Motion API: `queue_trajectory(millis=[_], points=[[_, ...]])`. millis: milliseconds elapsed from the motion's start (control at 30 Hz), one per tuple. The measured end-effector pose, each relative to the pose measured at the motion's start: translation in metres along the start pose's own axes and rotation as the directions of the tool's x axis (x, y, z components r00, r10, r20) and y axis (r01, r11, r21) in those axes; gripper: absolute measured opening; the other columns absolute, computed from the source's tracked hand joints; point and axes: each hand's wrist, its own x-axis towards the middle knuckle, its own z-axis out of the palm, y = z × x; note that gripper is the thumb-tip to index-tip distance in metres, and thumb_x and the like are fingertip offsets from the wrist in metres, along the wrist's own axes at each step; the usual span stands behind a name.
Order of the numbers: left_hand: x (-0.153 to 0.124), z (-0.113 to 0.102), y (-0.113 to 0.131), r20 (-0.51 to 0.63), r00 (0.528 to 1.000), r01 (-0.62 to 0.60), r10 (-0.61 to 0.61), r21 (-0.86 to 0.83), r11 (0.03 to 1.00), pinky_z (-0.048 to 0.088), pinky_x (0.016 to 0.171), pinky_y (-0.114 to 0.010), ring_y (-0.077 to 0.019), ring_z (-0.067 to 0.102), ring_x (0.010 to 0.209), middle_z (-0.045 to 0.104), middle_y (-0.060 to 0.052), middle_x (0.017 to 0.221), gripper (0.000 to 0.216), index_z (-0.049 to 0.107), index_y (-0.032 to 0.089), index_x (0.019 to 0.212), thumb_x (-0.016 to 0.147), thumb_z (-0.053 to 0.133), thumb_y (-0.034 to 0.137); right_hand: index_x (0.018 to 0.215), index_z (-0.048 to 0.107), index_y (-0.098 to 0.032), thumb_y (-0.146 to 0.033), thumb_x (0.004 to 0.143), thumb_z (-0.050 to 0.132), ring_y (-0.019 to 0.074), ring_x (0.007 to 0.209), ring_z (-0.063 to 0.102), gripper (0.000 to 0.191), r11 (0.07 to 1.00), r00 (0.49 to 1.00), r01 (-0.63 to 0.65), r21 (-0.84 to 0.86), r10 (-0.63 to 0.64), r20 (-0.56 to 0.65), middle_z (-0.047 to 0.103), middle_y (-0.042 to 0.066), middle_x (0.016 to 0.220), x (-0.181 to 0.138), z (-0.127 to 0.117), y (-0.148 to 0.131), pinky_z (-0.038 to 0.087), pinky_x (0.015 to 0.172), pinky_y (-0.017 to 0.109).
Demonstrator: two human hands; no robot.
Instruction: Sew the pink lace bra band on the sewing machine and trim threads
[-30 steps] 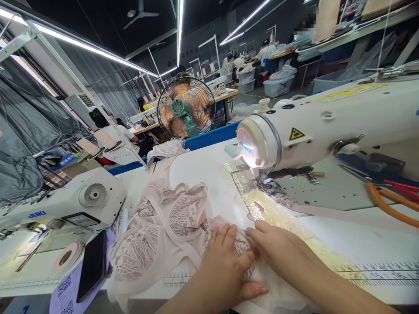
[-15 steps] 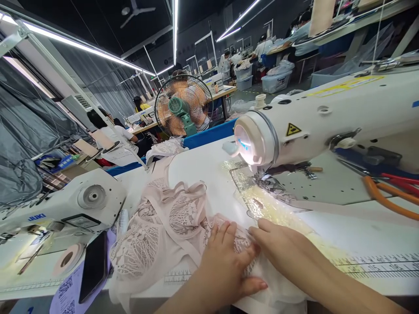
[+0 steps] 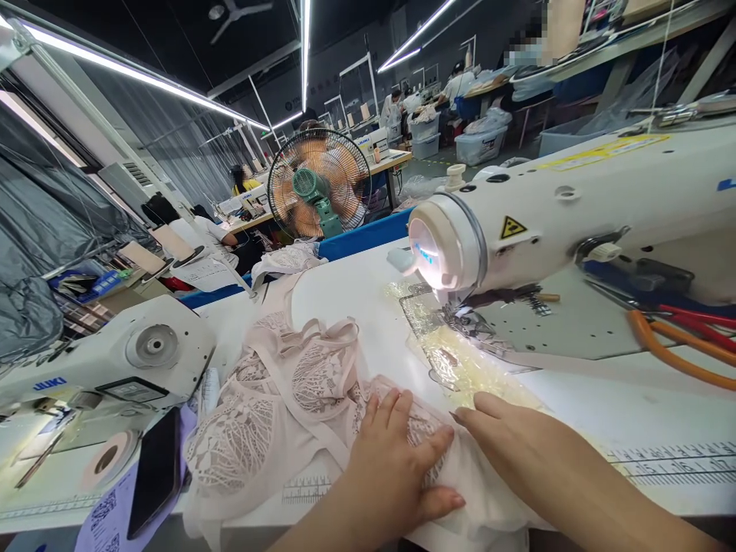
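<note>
A pale pink lace bra [image 3: 322, 376] lies on the white sewing table, its cups and straps heaped to the left of my hands. My left hand [image 3: 396, 460] rests flat on the lace at its right-hand part, fingers spread. Beside it, my right hand [image 3: 506, 437] is closed, with the fingertips pinched at the edge of the same fabric; a small dark tip shows at the fingers, too small to name. Plain pale cloth hangs below both hands toward the table's front edge. The sewing machine head [image 3: 448, 245] stands just beyond, its needle area lit.
Orange-handled scissors [image 3: 661, 353] lie at the right by the machine bed. A black phone [image 3: 155, 471] and a tape roll [image 3: 109, 460] sit at left, near a second sewing machine [image 3: 155, 345]. Behind the table stands a fan [image 3: 319, 184]. Other people work farther back.
My right hand has shifted slightly right and toward me, widening the gap from my left hand. The left hand stays flat on the lace. The view has shifted a little.
</note>
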Motion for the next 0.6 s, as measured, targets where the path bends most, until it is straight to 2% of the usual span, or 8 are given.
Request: queue_trajectory(millis=[233,433,600], points=[[0.0,-0.003,0.002,0.014,1.0,0.017,-0.016,-0.033,0.999,0.019,0.102,-0.062,-0.0393,0.016,0.133,0.016,-0.015,0.147,0.066,0.028,0.038,0.136,0.077,0.047,0.061,0.069,0.055,-0.019,-0.007,0.074,0.045,0.0177,0.058,0.051,0.017,0.997,0.98,0.071,-0.026,-0.074,-0.184,0.054,0.003,0.069,0.012,0.02,-0.002,0.019,0.049,0.027],[0.001,-0.004,0.003,0.005,1.0,0.022,-0.021,-0.033,0.999,0.018,0.102,-0.061,-0.0387,0.016,0.133,0.017,-0.016,0.147,0.064,0.029,0.04,0.135,0.077,0.049,0.059,0.069,0.059,-0.019,-0.002,0.068,0.047,0.0198,0.058,0.054,0.021,0.997,0.987,0.073,0.0,-0.072,-0.142,0.057,0.004,0.07,0.0,0.027,0.006,0.022,0.05,0.028],[0.002,-0.005,0.003,0.001,1.0,0.022,-0.022,-0.038,0.999,0.017,0.102,-0.062,-0.0394,0.017,0.132,0.018,-0.016,0.146,0.062,0.032,0.039,0.134,0.078,0.047,0.06,0.079,0.063,-0.019,-0.002,0.074,0.047,0.0208,0.066,0.058,0.023,0.999,0.995,0.04,0.011,-0.039,-0.093,0.059,0.006,0.076,-0.01,0.021,0.007,0.029,0.053,0.029]])
